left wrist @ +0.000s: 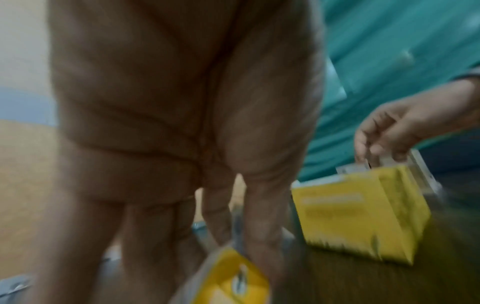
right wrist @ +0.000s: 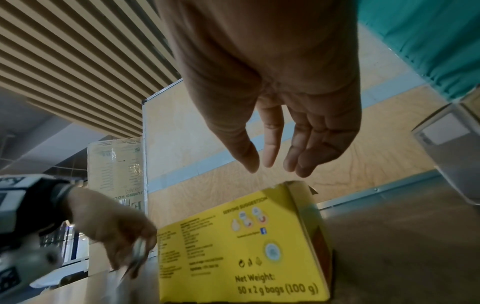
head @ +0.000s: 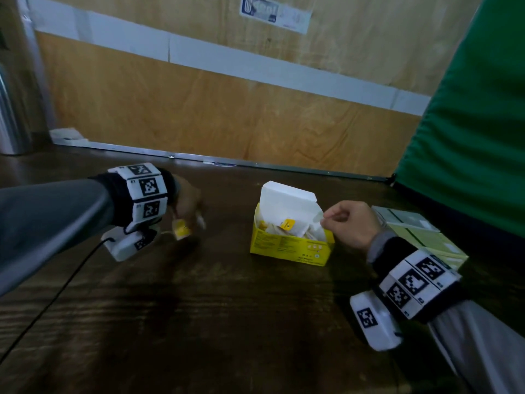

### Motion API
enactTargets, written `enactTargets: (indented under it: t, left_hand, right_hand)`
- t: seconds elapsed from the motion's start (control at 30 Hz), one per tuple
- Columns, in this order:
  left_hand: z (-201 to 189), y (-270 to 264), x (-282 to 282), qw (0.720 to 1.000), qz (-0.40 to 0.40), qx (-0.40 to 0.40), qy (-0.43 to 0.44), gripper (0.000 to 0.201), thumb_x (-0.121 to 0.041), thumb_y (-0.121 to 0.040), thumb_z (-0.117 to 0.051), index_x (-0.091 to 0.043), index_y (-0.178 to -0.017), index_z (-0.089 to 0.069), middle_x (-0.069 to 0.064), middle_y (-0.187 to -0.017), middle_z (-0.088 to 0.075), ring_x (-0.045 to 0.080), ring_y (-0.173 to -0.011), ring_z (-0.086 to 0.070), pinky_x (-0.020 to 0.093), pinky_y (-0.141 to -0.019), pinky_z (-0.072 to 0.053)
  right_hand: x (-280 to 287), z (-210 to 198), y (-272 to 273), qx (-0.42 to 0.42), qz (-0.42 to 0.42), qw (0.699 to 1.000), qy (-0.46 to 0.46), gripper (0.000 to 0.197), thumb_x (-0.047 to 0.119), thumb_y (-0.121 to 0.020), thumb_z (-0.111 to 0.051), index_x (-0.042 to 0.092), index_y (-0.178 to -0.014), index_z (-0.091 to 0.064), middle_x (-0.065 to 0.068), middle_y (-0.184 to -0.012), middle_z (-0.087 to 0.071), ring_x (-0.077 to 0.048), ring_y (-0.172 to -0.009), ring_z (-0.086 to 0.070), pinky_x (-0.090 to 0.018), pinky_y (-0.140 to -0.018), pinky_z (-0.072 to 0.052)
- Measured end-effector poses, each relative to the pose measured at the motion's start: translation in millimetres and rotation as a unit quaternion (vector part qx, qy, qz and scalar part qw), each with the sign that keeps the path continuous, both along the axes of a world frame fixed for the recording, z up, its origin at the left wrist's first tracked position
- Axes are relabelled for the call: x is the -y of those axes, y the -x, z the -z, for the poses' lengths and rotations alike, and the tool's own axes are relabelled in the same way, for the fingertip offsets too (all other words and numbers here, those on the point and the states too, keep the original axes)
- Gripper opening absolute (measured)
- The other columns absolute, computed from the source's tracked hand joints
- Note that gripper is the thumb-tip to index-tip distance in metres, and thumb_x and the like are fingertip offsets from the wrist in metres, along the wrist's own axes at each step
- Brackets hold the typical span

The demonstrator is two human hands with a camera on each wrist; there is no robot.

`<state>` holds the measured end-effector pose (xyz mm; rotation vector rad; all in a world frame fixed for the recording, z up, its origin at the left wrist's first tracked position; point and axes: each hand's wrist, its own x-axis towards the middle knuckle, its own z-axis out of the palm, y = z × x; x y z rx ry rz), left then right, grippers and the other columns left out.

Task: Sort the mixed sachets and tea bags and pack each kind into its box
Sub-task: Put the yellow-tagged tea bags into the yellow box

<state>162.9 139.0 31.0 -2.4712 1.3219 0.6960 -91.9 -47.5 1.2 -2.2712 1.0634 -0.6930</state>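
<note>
An open yellow tea box (head: 289, 248) stands mid-table with its white lid (head: 287, 197) raised. Several tea bags (head: 287, 224) with yellow tags lie inside. My left hand (head: 190, 220) hovers to the left of the box and pinches a tea bag with a yellow tag (head: 180, 228); the tag (left wrist: 233, 277) hangs below my fingers in the left wrist view. My right hand (head: 326, 220) hangs over the box's right end by the white flap. Its fingers (right wrist: 270, 144) point down, relaxed, and hold nothing. The yellow box (right wrist: 246, 246) sits just below them.
A pale green box (head: 420, 234) lies closed at the right behind my right wrist. A green cloth (head: 468, 109) hangs at the far right. A plywood board (head: 227, 109) backs the dark wooden table (head: 227, 322). A metal cylinder (head: 11, 109) stands far left.
</note>
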Motion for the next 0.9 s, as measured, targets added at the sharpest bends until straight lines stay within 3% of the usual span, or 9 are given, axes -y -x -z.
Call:
enactTargets:
  t: [0.1, 0.23, 0.37, 0.57, 0.63, 0.7, 0.73, 0.83, 0.9]
  left_hand:
    - [-18.1, 6.6, 7.1, 0.980, -0.010, -0.046, 0.194, 0.009, -0.023, -0.090, -0.064, -0.016, -0.084, -0.065, 0.004, -0.082, -0.066, 0.013, -0.066, -0.062, 0.023, -0.056, -0.055]
    - [-41.2, 33.0, 30.3, 0.943, 0.044, -0.040, 0.327, 0.017, -0.028, -0.085, -0.069, -0.013, -0.094, -0.067, 0.009, -0.087, -0.068, 0.014, -0.070, -0.058, 0.022, -0.060, -0.046]
    - [-39.8, 67.2, 65.0, 0.941, 0.147, -0.076, 0.295, 0.024, -0.015, -0.090, -0.061, -0.017, -0.113, -0.069, 0.004, -0.097, -0.068, 0.009, -0.077, -0.055, 0.017, -0.069, -0.041]
    - [-39.2, 96.7, 97.9, 0.971, 0.191, -0.035, 0.143, 0.042, 0.002, -0.089, -0.049, -0.023, -0.117, -0.068, 0.000, -0.059, -0.049, 0.005, -0.040, -0.035, 0.013, -0.036, -0.026]
    - [-34.1, 99.7, 101.9, 0.969, 0.184, -0.006, 0.165, 0.043, 0.002, -0.088, -0.051, -0.022, -0.121, -0.066, -0.001, -0.088, -0.066, 0.008, -0.067, -0.058, 0.013, -0.050, -0.043]
    - [-30.2, 93.1, 103.6, 0.957, 0.154, 0.024, 0.246, 0.041, -0.003, -0.090, -0.053, -0.019, -0.126, -0.062, -0.001, -0.123, -0.062, 0.017, -0.106, -0.060, 0.023, -0.084, -0.051]
    - [-29.5, 86.6, 104.5, 0.950, 0.120, 0.022, 0.286, 0.037, -0.007, -0.092, -0.052, -0.015, -0.127, -0.061, 0.002, -0.127, -0.060, 0.020, -0.111, -0.059, 0.028, -0.089, -0.049]
    - [-24.0, 65.8, 102.6, 0.953, 0.014, 0.008, 0.303, 0.026, -0.028, -0.098, -0.045, -0.007, -0.109, -0.056, 0.007, -0.101, -0.059, 0.019, -0.087, -0.055, 0.029, -0.074, -0.044]
    - [-15.3, 59.3, 100.0, 0.959, -0.038, -0.049, 0.278, 0.046, -0.042, -0.101, -0.034, -0.005, -0.116, -0.057, 0.014, -0.109, -0.060, 0.022, -0.086, -0.054, 0.030, -0.072, -0.041]
  right_hand:
    - [0.5, 3.5, 4.9, -0.024, -0.009, 1.000, -0.002, 0.020, 0.018, -0.072, -0.077, 0.026, -0.066, -0.061, 0.000, -0.083, -0.069, -0.018, -0.086, -0.066, -0.041, -0.086, -0.054]
    - [0.5, 8.1, 8.2, -0.030, -0.015, 0.999, 0.010, 0.022, 0.019, -0.071, -0.078, 0.028, -0.064, -0.060, 0.002, -0.081, -0.069, -0.017, -0.085, -0.066, -0.040, -0.085, -0.054]
    - [3.1, 13.5, 8.5, -0.020, -0.018, 1.000, 0.008, 0.020, 0.022, -0.068, -0.080, 0.028, -0.061, -0.061, 0.006, -0.077, -0.069, -0.017, -0.081, -0.067, -0.043, -0.084, -0.055]
    - [5.9, 14.7, 9.7, -0.052, -0.019, 0.998, 0.010, 0.022, 0.021, -0.072, -0.079, 0.027, -0.064, -0.059, 0.004, -0.079, -0.067, -0.018, -0.082, -0.066, -0.038, -0.083, -0.054]
    - [9.2, 12.6, 8.4, -0.056, -0.014, 0.998, 0.006, 0.022, 0.020, -0.072, -0.077, 0.027, -0.064, -0.058, 0.004, -0.079, -0.066, -0.018, -0.083, -0.066, -0.037, -0.083, -0.054]
    - [15.5, 6.8, 3.5, -0.045, -0.004, 0.999, -0.001, 0.021, 0.019, -0.075, -0.074, 0.026, -0.064, -0.057, 0.004, -0.077, -0.065, -0.020, -0.084, -0.066, -0.037, -0.083, -0.054]
    - [18.5, 3.5, 0.5, -0.040, 0.005, 0.999, -0.012, 0.020, 0.021, -0.078, -0.071, 0.025, -0.065, -0.057, 0.004, -0.075, -0.064, -0.022, -0.085, -0.065, -0.037, -0.083, -0.053]
    - [23.3, -3.7, -12.1, -0.025, 0.024, 0.995, -0.090, 0.031, 0.036, -0.085, -0.061, 0.016, -0.063, -0.051, -0.007, -0.072, -0.059, -0.028, -0.071, -0.059, -0.043, -0.073, -0.051]
    - [20.6, -6.6, -22.0, 0.026, 0.009, 0.980, -0.197, 0.032, 0.040, -0.092, -0.052, 0.017, -0.069, -0.050, -0.008, -0.078, -0.044, -0.026, -0.062, -0.051, -0.040, -0.060, -0.044]
